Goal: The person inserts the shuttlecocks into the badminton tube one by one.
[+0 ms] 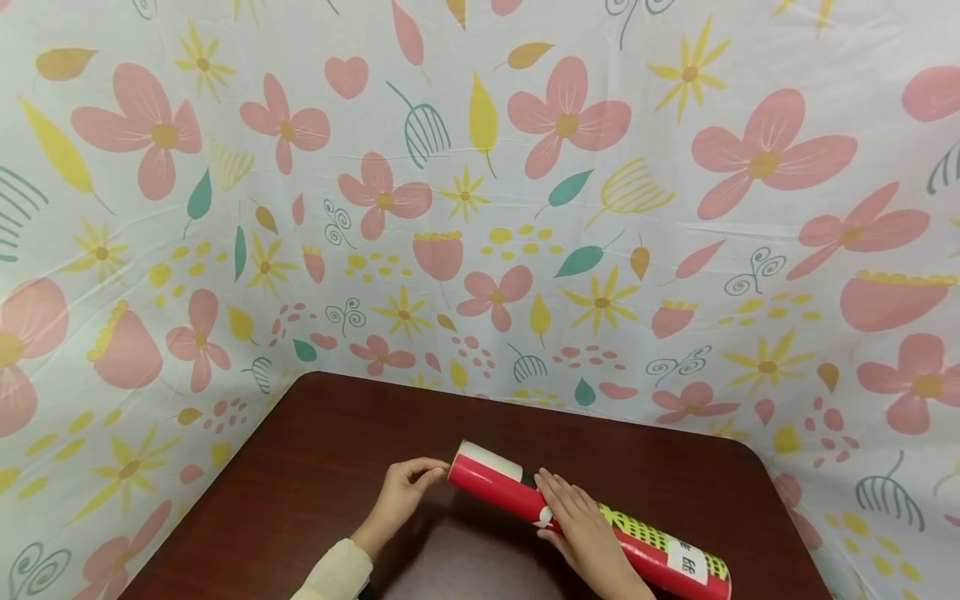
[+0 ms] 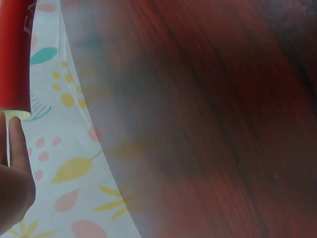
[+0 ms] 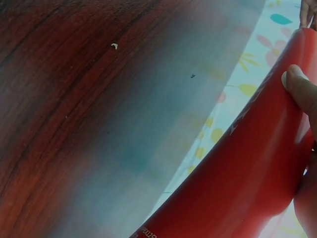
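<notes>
A long red tube with white and dotted yellow-green parts slants across the front of the table, its left end farther away. My left hand pinches the rim at that end with thumb and forefinger. In the left wrist view, fingertips of the left hand meet the pale edge of the tube. My right hand holds the tube round its middle, fingers laid over the top. From the right wrist, the thumb shows pressed along the red side of the tube.
The dark brown wooden table has rounded far corners. Behind and beside it hangs a white cloth printed with flowers and leaves. A small pale crumb lies on the tabletop.
</notes>
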`<state>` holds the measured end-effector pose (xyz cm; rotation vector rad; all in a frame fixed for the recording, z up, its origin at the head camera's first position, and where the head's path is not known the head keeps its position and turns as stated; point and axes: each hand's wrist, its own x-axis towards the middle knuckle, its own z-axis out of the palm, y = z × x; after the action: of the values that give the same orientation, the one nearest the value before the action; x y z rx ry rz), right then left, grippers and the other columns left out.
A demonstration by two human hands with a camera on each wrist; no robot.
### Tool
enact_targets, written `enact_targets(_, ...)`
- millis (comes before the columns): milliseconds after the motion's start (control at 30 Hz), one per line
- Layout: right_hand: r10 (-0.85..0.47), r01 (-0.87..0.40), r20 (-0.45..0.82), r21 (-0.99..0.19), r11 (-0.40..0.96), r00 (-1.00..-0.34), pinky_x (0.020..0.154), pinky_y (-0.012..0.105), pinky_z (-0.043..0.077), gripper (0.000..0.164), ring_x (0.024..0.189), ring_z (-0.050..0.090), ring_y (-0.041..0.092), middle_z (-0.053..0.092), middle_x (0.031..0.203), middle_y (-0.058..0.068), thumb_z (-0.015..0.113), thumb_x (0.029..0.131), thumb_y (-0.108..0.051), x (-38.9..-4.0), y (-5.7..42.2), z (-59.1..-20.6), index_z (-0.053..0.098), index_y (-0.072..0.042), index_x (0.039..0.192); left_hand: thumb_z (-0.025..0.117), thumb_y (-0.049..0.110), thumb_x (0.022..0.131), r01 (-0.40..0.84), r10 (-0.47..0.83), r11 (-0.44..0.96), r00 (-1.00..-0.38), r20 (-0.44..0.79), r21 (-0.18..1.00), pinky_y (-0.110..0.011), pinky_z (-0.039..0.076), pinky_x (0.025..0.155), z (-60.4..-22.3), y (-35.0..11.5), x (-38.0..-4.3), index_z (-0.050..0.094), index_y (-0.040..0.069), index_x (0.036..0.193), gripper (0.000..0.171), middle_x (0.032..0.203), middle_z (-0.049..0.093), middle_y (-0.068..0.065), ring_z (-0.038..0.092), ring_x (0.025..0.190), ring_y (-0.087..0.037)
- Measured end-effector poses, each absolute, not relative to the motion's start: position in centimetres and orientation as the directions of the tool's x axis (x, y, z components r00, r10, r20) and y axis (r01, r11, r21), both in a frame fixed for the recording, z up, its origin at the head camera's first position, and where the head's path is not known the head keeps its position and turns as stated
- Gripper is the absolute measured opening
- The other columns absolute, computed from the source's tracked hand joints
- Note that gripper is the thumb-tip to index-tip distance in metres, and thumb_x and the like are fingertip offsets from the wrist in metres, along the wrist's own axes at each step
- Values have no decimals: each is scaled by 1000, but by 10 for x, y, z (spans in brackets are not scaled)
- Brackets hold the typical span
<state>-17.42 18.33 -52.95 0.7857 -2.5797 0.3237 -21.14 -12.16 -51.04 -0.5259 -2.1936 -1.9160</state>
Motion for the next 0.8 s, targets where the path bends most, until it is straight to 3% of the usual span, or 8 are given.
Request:
enact_targets(67, -470, -575, 465, -107, 811, -750, 99, 48, 42, 80, 128, 48, 23, 49, 143, 8, 80, 77, -33, -176, 183, -531, 44, -10, 144, 62, -10, 88, 368, 114, 72, -927, 359, 927, -42, 55, 76, -511, -125, -212, 68, -13, 96, 11, 91, 69, -27, 68, 85, -41)
enact_targets(167, -457, -569, 481, -109, 815, -748, 98, 50, 43, 80, 125, 50, 26, 49, 142, 10, 81, 76, -31, -179, 183, -533, 45, -8, 143, 61, -10, 88, 370, 56, 48, -928, 367, 928, -45, 54, 77, -513, -130, -213, 68, -11, 95, 10, 88, 69, -26, 69, 83, -38)
enact_targets(267, -446, -560, 492, -104, 822, -748, 97, 51, 43, 79, 124, 51, 28, 50, 141, 12, 81, 76, -29, -182, 184, -535, 46, -6, 142, 62, -8, 88, 366, -6, 75, -930, 367, 928, -40, 56, 75, -514, -134, -212, 70, -4, 93, 10, 84, 70, -18, 70, 80, -30)
enact_targets(333, -437, -549, 494, -101, 829, -751, 97, 51, 43, 78, 124, 51, 29, 50, 141, 12, 81, 76, -29, -184, 184, -538, 46, -6, 142, 62, -8, 88, 378, -21, 89, -924, 381, 921, -37, 56, 74, -514, -135, -210, 69, -5, 93, 9, 83, 70, -18, 69, 80, -34)
enact_targets(467, -421, -536, 498, -108, 838, -758, 96, 52, 43, 78, 125, 50, 31, 49, 141, 13, 81, 77, -28, -188, 184, -540, 45, -5, 142, 61, -8, 89, 367, -26, 82, -928, 371, 926, -33, 56, 74, -513, -137, -207, 67, -11, 94, 9, 85, 68, -27, 66, 83, -44)
enact_targets(600, -411, -533, 506, -120, 837, -759, 96, 53, 43, 78, 125, 50, 32, 49, 141, 14, 81, 76, -26, -192, 183, -542, 45, -3, 141, 60, -8, 90, 324, -32, 55, -945, 326, 945, -32, 56, 75, -511, -137, -205, 65, -16, 97, 11, 89, 65, -33, 65, 85, -45)
enact_targets(800, -405, -531, 520, -115, 839, -752, 95, 54, 43, 78, 123, 51, 33, 50, 140, 16, 82, 75, -25, -198, 181, -543, 46, -1, 140, 60, -7, 91, 295, -39, 41, -954, 297, 955, -36, 56, 77, -509, -137, -202, 65, -14, 97, 11, 89, 65, -32, 65, 86, -45)
